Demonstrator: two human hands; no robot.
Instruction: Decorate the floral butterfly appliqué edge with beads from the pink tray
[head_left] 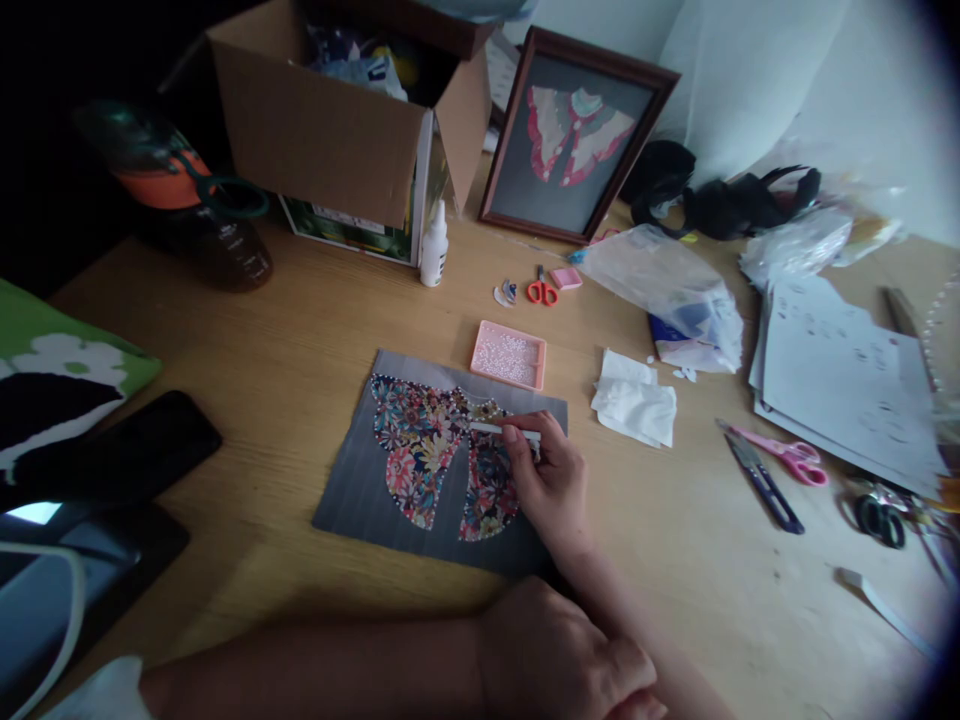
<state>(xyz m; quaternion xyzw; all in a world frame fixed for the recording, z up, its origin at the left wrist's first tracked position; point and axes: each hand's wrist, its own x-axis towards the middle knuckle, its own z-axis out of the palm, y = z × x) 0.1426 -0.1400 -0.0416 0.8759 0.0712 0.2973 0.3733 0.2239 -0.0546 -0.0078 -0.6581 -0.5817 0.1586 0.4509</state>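
My right hand (551, 475) pinches a slim white stick-shaped tool (491, 428). The tool's tip is over the neck area of a floral, butterfly-shaped collar piece (420, 430). Small white beads line much of the piece's edge, and it lies on a dark grey sheet (345, 500). Part of the right half is hidden under my right hand. My left hand (566, 650) is curled closed against my right forearm; the inside of its fingers is hidden. Just beyond the sheet sits a pink tray (544, 370) of tiny white beads.
Behind stand a white squeeze bottle (433, 250), a cardboard box (322, 130) and a framed collar piece (577, 135). Orange scissors (541, 290) lie near the tray. Tissue (636, 398), thread snips (761, 475), pink scissors (795, 458) and papers (847, 370) are rightward. Leftward lies a black phone (142, 450).
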